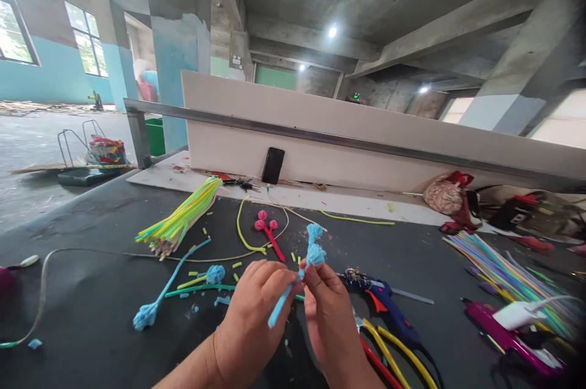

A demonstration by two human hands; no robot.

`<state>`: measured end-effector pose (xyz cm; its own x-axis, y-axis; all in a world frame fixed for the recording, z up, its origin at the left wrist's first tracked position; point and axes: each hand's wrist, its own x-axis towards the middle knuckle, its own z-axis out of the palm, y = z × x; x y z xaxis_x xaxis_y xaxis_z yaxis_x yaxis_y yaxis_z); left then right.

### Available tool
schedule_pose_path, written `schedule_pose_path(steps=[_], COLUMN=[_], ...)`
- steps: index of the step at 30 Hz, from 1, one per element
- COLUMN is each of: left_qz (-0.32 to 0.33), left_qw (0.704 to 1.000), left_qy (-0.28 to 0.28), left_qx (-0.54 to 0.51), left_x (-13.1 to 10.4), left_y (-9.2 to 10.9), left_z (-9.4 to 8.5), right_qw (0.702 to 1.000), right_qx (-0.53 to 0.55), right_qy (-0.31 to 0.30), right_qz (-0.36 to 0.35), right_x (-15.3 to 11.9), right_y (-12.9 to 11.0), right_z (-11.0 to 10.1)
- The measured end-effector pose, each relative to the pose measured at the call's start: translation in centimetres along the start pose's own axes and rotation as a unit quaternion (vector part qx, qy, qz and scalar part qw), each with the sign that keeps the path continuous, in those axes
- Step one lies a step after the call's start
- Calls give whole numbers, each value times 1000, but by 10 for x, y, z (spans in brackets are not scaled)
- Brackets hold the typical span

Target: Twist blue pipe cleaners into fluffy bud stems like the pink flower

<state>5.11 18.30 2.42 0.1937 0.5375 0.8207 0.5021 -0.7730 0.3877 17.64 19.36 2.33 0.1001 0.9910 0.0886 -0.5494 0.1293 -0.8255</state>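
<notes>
Between my hands is a blue pipe-cleaner stem (280, 308) with fluffy blue tufts (315, 253) at its upper end. My left hand (256, 306) is closed round the lower stem, whose straight end sticks out towards me. Just below the tufts, my right hand (330, 316) pinches the stem with thumb and fingers. Left of my hands lies another blue stem with a tuft (145, 316), near a shorter green piece with a blue tuft (215, 274). Beyond them is a pink stem with round pink heads (273, 233).
A blue glue gun (397, 317) lies right of my hands, beside red and yellow handles (389, 352). Pipe-cleaner bundles lie left (187, 215) and right (508, 279). A phone (273, 165) leans on the back board. At right is a magenta power strip (513, 340).
</notes>
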Motion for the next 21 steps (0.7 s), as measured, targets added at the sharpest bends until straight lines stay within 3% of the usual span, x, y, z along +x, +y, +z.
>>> schedule_pose_path(steps=[5, 10, 15, 18, 21], left_qz=[11, 10, 35, -92, -240], left_qw=[1000, 989, 973, 964, 913], left_qy=[7, -5, -78, -77, -103], left_qx=[-26, -151, -215, -239, -314], left_x=[5, 7, 7, 9, 12], left_y=[4, 12, 6, 1, 3], left_z=[-8, -11, -16, -22, -23], right_qw=[998, 995, 987, 982, 972], right_qx=[-48, 35, 56, 39, 42], right_qy=[-36, -71, -126, -164, -203], right_qz=[-10, 62, 79, 81, 114], right_x=[-7, -19, -21, -19, -20], right_y=[-7, -22, -31, -33, -32], right_z=[5, 9, 0, -4, -4])
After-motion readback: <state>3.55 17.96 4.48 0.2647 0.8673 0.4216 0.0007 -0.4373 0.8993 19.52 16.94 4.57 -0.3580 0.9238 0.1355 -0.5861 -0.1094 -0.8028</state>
